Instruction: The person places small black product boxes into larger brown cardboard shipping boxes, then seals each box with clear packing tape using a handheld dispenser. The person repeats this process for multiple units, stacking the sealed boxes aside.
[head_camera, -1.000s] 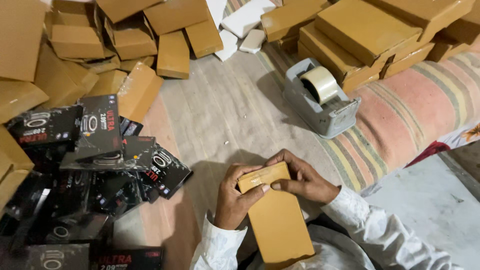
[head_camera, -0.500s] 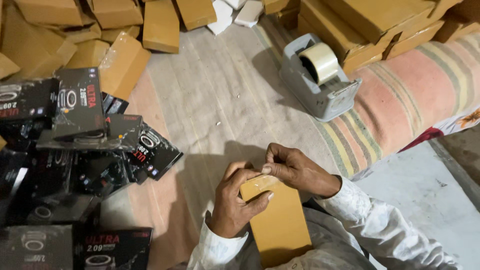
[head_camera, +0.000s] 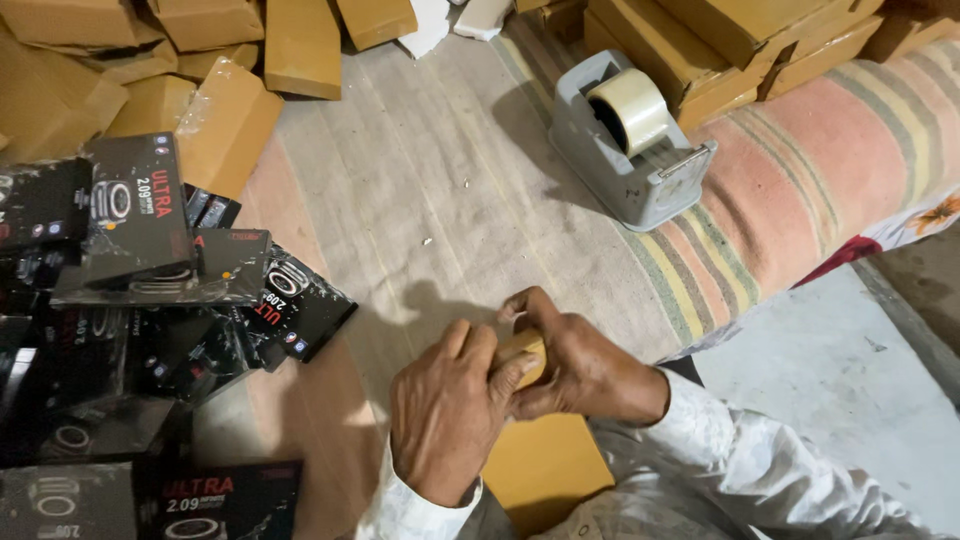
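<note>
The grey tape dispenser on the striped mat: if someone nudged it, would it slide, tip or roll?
The grey tape dispenser looks blocky and broad-based, so it would probably resist tipping. It sits partly on the striped mat, whose fabric likely grips it, so expect a drag, not a glide. Its tape roll sits captive in the body, so rolling off seems unlikely.

there is one view, from a camera on the person's head, looking steeply down and forward over the floor. it sits close above the left hand (head_camera: 447, 415) and right hand (head_camera: 585, 370), low in the middle. black boxes (head_camera: 150, 300) fill the left edge, brown boxes (head_camera: 230, 60) the top, a tape dispenser (head_camera: 630, 140) upper right.
</note>
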